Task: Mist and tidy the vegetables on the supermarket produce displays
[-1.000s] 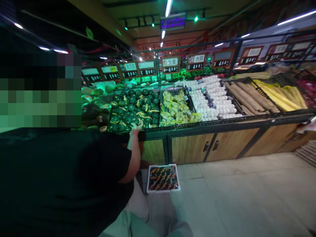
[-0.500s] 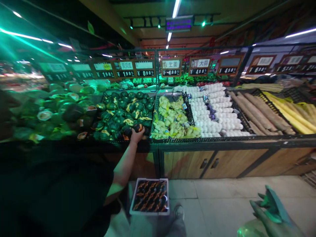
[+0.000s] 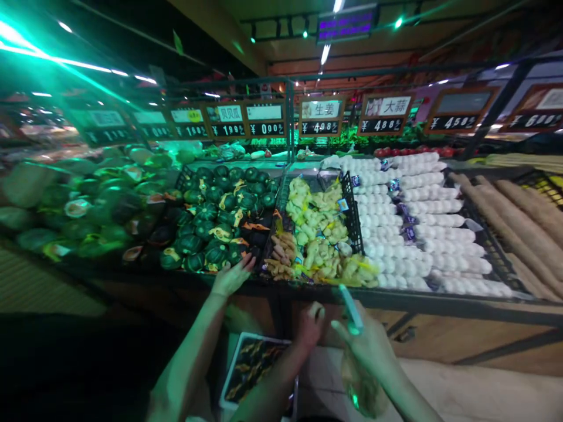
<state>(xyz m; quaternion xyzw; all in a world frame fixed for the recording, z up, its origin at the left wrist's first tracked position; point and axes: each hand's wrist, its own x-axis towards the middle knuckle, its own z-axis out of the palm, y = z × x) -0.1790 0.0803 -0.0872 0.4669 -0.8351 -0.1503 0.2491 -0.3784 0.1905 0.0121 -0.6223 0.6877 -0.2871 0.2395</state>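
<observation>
My left hand [image 3: 312, 321] is near the middle, below the display's front edge, its fingers curled in. Whether it holds anything is hidden. To its right, my right hand [image 3: 367, 344] is closed around a flat blue-green thing [image 3: 350, 308], blurred, kind unclear. Under that hand hangs a rounded, translucent brownish thing [image 3: 363, 384] with a green glint. Below and left of my hands, a white box [image 3: 227, 384] of dark, orange-banded items stands on the floor, partly covered by my left forearm. Another person's hand [image 3: 234, 276] reaches onto the dark green squashes [image 3: 215, 196].
Beyond my hands, ginger [image 3: 314, 217] fills a black crate beside white netted garlic [image 3: 391, 228]. Long brown roots [image 3: 510, 217] lie farther right. The display's dark front edge [image 3: 409, 298] runs across, and price signs [image 3: 320, 116] hang above.
The view has come closer to the display. My right hand moved left toward the middle, and my left hand came into view. The other person's hand has let go of an orange-banded squash.
</observation>
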